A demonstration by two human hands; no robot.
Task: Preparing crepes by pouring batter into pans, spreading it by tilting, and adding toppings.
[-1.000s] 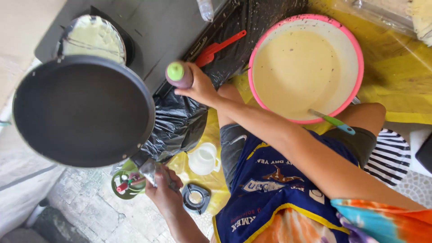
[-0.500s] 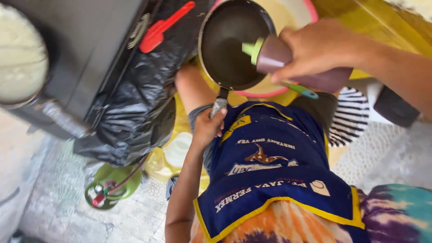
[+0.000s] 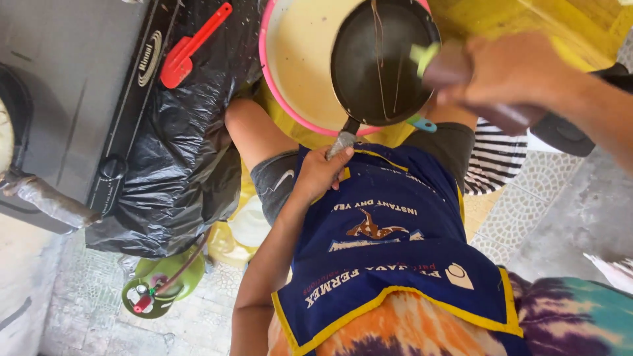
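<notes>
You are looking down at a grey tiled floor (image 3: 580, 217) and, on the left, a dark flat stove top (image 3: 72, 99) with a black plastic bag (image 3: 178, 165) draped over its edge. A red spatula (image 3: 191, 46) lies on that bag. Down by the floor a green gas bottle (image 3: 155, 290) stands, a hose running up from it under the bag. A yellow sheet (image 3: 527, 20) covers the surface at the top right.

Your left hand (image 3: 323, 173) is closed round the foil-wrapped handle of a small black pan (image 3: 382, 62), fingers curled tight. The pan is held above a pink-rimmed basin (image 3: 297, 66) full of pale batter — it overlaps the basin's right half, and thin streaks of batter run down its dark face.

Your right hand (image 3: 511, 69) is wrapped round a brownish-purple cup (image 3: 455, 72) with a green rim, tipped towards the pan's right edge; the cup is blurred, so you cannot tell whether it touches the pan. A teal handle (image 3: 422, 123) pokes out just below the pan.

Across your lap hangs a dark blue apron (image 3: 389, 257) with yellow trim, white lettering and a brown and white emblem at its middle. A striped black and white cloth (image 3: 494, 158) lies to the right of your knee.
</notes>
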